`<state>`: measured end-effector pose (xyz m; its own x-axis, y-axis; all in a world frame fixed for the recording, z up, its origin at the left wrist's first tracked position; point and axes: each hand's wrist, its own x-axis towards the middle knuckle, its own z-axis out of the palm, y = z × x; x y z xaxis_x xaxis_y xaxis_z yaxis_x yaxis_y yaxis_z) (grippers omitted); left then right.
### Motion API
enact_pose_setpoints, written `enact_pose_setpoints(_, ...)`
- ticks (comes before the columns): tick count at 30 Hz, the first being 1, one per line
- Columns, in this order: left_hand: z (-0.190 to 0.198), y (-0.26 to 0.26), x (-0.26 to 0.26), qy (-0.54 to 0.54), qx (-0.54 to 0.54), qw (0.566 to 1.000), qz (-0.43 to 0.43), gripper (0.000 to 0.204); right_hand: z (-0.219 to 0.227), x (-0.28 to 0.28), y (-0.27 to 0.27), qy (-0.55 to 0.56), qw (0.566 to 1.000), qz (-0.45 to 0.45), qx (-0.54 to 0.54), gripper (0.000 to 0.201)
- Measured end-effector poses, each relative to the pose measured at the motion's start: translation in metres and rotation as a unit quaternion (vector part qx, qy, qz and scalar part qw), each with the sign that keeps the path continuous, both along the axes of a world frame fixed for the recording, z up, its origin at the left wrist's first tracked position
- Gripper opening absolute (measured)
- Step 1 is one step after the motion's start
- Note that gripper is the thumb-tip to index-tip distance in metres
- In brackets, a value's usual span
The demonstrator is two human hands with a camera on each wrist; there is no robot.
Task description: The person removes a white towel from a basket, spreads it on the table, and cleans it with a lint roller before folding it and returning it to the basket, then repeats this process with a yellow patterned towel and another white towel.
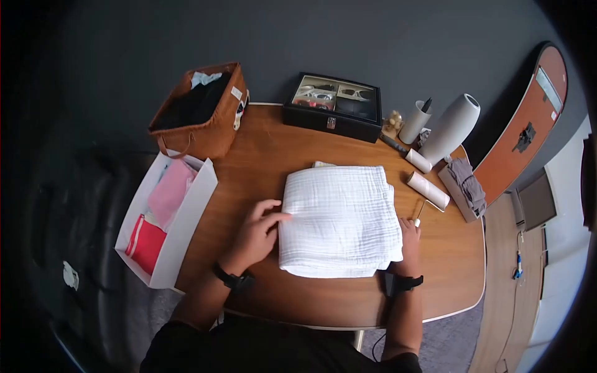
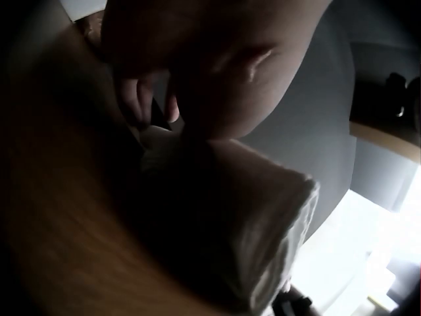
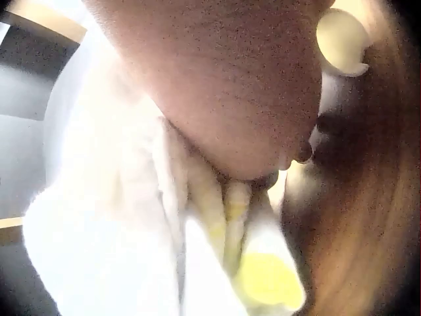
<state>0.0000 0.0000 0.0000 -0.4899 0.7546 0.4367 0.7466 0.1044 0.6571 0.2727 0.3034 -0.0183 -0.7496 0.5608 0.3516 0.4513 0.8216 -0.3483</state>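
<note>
A thick folded white cloth [image 1: 339, 217] with a crinkled texture lies on the wooden table [image 1: 261, 143] in the head view. At its left edge, my left hand [image 1: 254, 239] has its fingers loosely bent, index fingertip right at the fabric. My right hand [image 1: 407, 248] lies along the right edge, partly covered by the cloth, with its fingertips pointing forward. In the left wrist view the folded cloth [image 2: 263, 197] shows below the hand in shadow. Yellow patches mark the layered cloth [image 3: 210, 210] beside my hand in the right wrist view.
A white box [image 1: 186, 230] of pink and red fabric stands left, below a brown basket [image 1: 205, 140]. Behind sits a black glasses case [image 1: 333, 127]. At right are cardboard tubes [image 1: 429, 189], a white-handled tool [image 1: 418, 221], a white vase [image 1: 451, 127] and a box of grey cloth [image 1: 457, 196].
</note>
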Motion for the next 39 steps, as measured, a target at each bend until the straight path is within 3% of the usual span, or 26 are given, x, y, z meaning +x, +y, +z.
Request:
enact_pose_setpoints(2,-0.010,-0.006,-0.009,-0.152,0.032,0.988,-0.013,0.036,-0.004,-0.001,0.001,0.002,0.999,0.037,-0.016,0.035)
enact_pose_setpoints(3,-0.014,-0.007,-0.010,-0.313,0.027,0.949,-0.002,0.037,-0.007,-0.002,0.000,0.003,0.998,0.056,-0.026,0.038)
enact_pose_setpoints(5,-0.014,-0.006,-0.013,-0.602,0.017,0.798,0.020,0.041,0.001,-0.009,-0.007,0.042,0.992,0.070,-0.092,0.033)
enact_pose_setpoints(9,-0.015,0.021,-0.010,-0.529,-0.022,0.848,-0.037,0.050,0.014,-0.006,-0.010,0.112,0.956,0.088,-0.256,0.032)
enact_pose_setpoints(10,0.006,0.027,-0.006,-0.532,-0.072,0.843,-0.031,0.056,0.006,-0.004,-0.007,0.144,0.937,0.086,-0.307,0.033)
enact_pose_setpoints(13,0.000,0.038,-0.001,-0.499,-0.022,0.864,-0.064,0.061,-0.005,-0.002,-0.010,0.229,0.871,0.069,-0.430,0.034)
enact_pose_setpoints(15,0.013,0.039,-0.003,-0.417,-0.017,0.905,-0.083,0.061,0.008,-0.003,-0.020,0.269,0.834,0.053,-0.480,0.035)
enact_pose_setpoints(18,0.042,0.042,-0.005,-0.343,0.007,0.932,-0.120,0.056,0.012,0.001,-0.005,0.257,0.745,-0.029,-0.615,0.039)
enact_pose_setpoints(22,0.063,0.048,-0.020,-0.262,0.070,0.959,-0.083,0.050,0.010,-0.017,-0.013,0.232,0.805,0.032,-0.545,0.046)
enact_pose_setpoints(25,0.085,0.052,-0.050,-0.278,0.149,0.948,-0.048,0.047,0.007,-0.010,-0.008,0.156,0.862,-0.006,-0.483,0.051)
enact_pose_setpoints(27,0.091,0.052,-0.088,-0.260,0.126,0.957,0.013,0.047,0.000,-0.011,-0.008,0.169,0.871,0.011,-0.460,0.054)
enact_pose_setpoints(30,0.072,0.045,-0.144,-0.023,0.012,0.979,0.204,0.055,0.005,-0.022,-0.018,0.161,0.888,0.022,-0.430,0.062)
enact_pose_setpoints(33,0.044,0.040,-0.142,0.196,-0.032,0.945,0.261,0.060,0.010,-0.021,-0.021,0.050,0.980,0.013,-0.192,0.069)
enact_pose_setpoints(36,0.022,0.042,-0.096,0.147,-0.025,0.986,0.071,0.060,-0.008,-0.019,-0.018,0.091,0.964,-0.013,-0.251,0.075)
enact_pose_setpoints(37,0.012,0.043,-0.080,0.099,-0.061,0.993,0.010,0.065,-0.007,-0.018,-0.018,0.101,0.957,-0.010,-0.271,0.074)
enact_pose_setpoints(39,-0.002,0.040,-0.053,0.073,-0.197,0.977,-0.032,0.083,-0.002,-0.019,-0.017,0.120,0.943,-0.002,-0.311,0.075)
